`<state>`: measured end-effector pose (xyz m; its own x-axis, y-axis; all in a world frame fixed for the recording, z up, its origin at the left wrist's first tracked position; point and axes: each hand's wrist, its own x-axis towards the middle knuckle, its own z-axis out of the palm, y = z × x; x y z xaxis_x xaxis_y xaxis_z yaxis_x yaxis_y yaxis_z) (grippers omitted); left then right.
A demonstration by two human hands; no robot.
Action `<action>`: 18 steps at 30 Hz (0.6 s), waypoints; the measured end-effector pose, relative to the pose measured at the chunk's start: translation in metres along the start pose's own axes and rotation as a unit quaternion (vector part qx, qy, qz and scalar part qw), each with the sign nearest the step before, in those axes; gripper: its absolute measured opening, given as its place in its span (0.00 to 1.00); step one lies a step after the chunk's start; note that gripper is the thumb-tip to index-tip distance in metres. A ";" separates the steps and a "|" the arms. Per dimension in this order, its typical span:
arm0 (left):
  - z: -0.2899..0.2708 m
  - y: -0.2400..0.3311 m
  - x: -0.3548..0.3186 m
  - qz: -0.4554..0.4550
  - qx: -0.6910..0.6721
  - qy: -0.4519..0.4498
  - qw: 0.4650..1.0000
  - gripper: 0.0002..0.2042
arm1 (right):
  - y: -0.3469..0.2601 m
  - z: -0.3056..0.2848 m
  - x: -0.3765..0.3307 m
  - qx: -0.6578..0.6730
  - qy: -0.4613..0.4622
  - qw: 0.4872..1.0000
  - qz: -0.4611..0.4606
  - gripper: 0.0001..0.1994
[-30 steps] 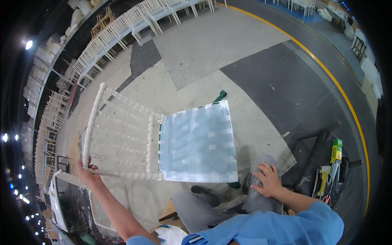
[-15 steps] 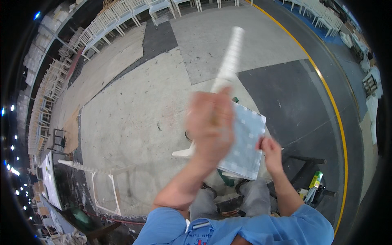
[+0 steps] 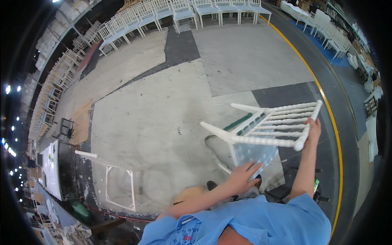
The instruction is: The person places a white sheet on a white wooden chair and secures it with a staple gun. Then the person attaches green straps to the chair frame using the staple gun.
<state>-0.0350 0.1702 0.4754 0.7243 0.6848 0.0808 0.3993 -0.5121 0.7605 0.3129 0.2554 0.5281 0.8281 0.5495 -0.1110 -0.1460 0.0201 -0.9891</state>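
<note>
A white wooden chair (image 3: 265, 140) with a spindled back and a pale blue patterned seat (image 3: 255, 152) is tilted in front of me, two legs pointing to the left. My right hand (image 3: 313, 130) is closed round the knobbed top rail of its back. With fingers stretched out, my left hand (image 3: 244, 178) lies against the near edge of the seat. Behind the chair's legs a green bar (image 3: 240, 123) shows in part; what it belongs to is hidden.
At the left stands a bare white frame (image 3: 132, 190) with a white turned post. Rows of white chairs (image 3: 183, 14) line the back and left. A yellow floor line (image 3: 335, 134) curves along the right. A white-topped table (image 3: 50, 169) is at far left.
The chair has turned, its back swinging to the right. My right hand has moved from the seat edge to the top rail; my left hand has come down to the seat.
</note>
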 end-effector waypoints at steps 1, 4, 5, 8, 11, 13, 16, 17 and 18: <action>0.003 -0.028 -0.033 -0.073 -0.029 -0.062 0.995 0.29 | -0.002 -0.009 0.021 -0.001 -0.023 1.000 0.004 0.25; -0.006 -0.086 -0.124 -0.216 -0.079 -0.071 0.971 0.24 | -0.001 -0.016 0.064 0.045 -0.019 0.999 -0.009 0.21; -0.011 -0.096 -0.148 -0.262 -0.109 -0.012 0.959 0.23 | -0.002 -0.019 0.076 0.059 -0.028 0.998 -0.026 0.20; -0.044 -0.104 -0.198 -0.412 -0.098 0.064 0.904 0.23 | 0.017 0.001 0.089 0.078 0.106 0.989 0.063 0.21; -0.066 -0.128 -0.193 -0.447 -0.125 0.121 0.877 0.22 | 0.006 -0.018 0.131 0.099 0.187 0.976 0.059 0.19; -0.083 -0.144 -0.172 -0.424 -0.145 0.162 0.879 0.22 | -0.005 -0.044 0.148 0.089 0.237 0.966 0.055 0.17; -0.116 -0.163 -0.157 -0.396 -0.159 0.209 0.880 0.21 | 0.027 -0.031 0.172 0.084 0.196 0.972 0.099 0.15; -0.132 -0.177 -0.132 -0.371 -0.167 0.183 0.895 0.20 | 0.026 -0.055 0.174 0.121 0.189 0.972 0.074 0.16; -0.146 -0.195 -0.114 -0.336 -0.198 0.177 0.904 0.20 | 0.001 -0.071 0.183 0.110 0.144 0.982 0.050 0.17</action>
<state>-0.2777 0.2676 0.4115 0.1391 0.9310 -0.3375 0.3991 0.2592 0.8795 0.5026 0.2962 0.5003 0.9179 0.2986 -0.2615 -0.3221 0.1756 -0.9303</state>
